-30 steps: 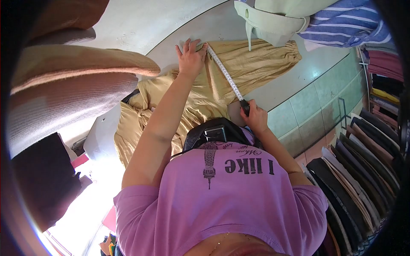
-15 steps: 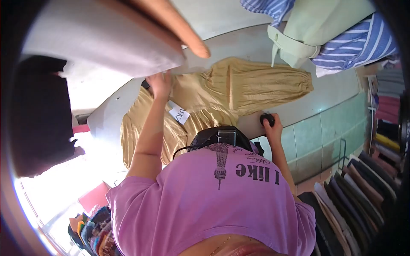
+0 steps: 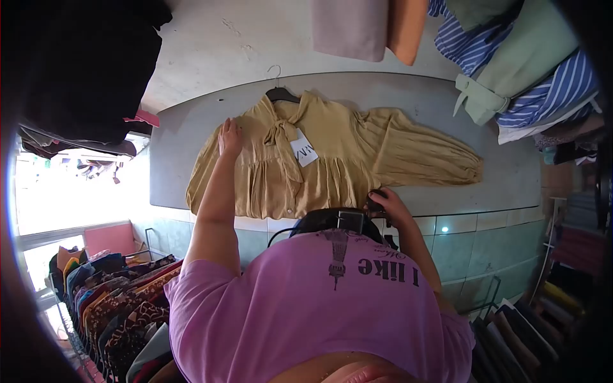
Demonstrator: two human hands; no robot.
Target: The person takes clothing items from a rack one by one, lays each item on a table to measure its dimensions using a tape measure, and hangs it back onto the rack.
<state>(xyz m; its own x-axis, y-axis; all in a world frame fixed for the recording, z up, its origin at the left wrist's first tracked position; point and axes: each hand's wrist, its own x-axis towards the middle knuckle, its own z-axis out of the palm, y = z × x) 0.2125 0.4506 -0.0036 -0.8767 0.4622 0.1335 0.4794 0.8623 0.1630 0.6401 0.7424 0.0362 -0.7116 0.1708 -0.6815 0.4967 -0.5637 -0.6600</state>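
A mustard blouse (image 3: 332,143) lies on the grey tabletop (image 3: 440,96), its right-hand sleeve stretched out to the side. A black hanger (image 3: 281,94) sits in its collar, and a white tag (image 3: 304,149) rests beside the neck bow (image 3: 281,132). My left hand (image 3: 230,137) lies on the blouse near its left shoulder, fingers extended. By the lower hem, my right hand (image 3: 387,205) is wrapped round a black tape measure (image 3: 377,200). No drawn-out tape shows.
Striped and pale green clothes (image 3: 530,70) hang at the upper right, a grey garment (image 3: 350,29) at the top. Dark clothing (image 3: 89,70) hangs upper left. Racks of clothes stand at lower left (image 3: 121,306) and lower right (image 3: 520,338).
The view has turned left. My left hand has moved from the sleeve area to the blouse's left shoulder. The white tape has gone back into its case, and my right hand is nearer the hem.
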